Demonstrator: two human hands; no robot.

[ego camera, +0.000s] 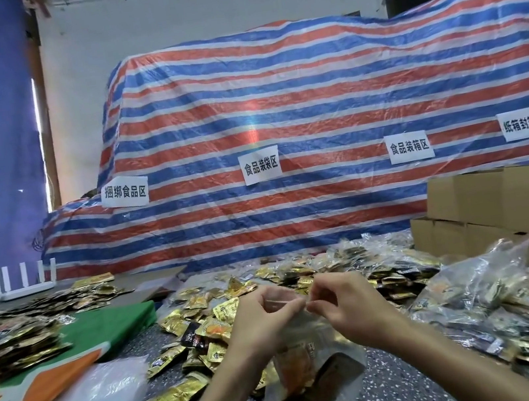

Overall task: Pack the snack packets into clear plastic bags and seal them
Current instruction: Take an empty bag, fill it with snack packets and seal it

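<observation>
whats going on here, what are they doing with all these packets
A person is packing snack packets. The left hand and right hand both pinch the top edge of a clear bag that holds a few packets, apparently pressing its seal shut. Loose gold packets lie scattered on the table beyond it. A pile of filled bags sits to the right, in front of cardboard boxes.

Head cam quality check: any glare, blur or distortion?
Head view: dim, flat light; faint rainbow flare on the striped tarp; wide-angle bowing toward the edges; filled bags at right blurred; left hand and right hand pinching the clear bag look sharp.
</observation>
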